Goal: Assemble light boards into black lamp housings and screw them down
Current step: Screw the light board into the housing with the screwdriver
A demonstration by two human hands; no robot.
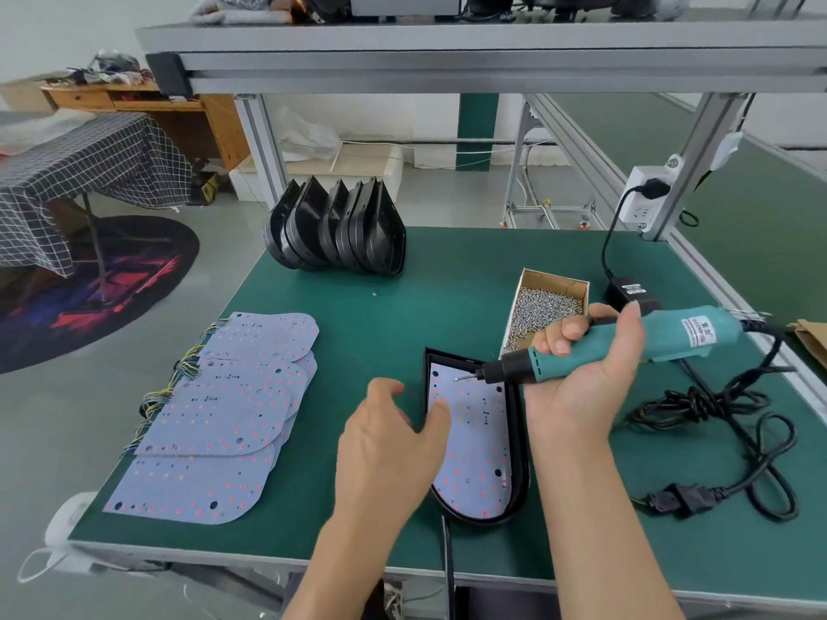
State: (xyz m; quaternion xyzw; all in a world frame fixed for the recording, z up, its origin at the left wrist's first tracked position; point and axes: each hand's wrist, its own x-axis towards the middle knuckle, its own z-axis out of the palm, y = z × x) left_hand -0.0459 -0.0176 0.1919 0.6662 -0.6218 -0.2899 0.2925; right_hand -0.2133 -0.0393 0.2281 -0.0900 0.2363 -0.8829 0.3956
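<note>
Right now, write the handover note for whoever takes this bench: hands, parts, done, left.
Right hand grips the electric screwdriver, bit over the light board seated in the black housing.
Left hand open, fingertips at the board's left edge.
Screws in the box behind the housing; spare boards stacked left; empty housings at the far edge.
Done: board placed. Left: screw it down; whether any screws are in, I cannot tell. Then the rest.

Grey floor (pixel 215 243), round dark rug (pixel 134 279) with red and blue pattern, checked cloth over a table (pixel 80 172), wooden desk (pixel 179 105) behind, aluminium frame shelf (pixel 447 47) overhead, white wall
</note>
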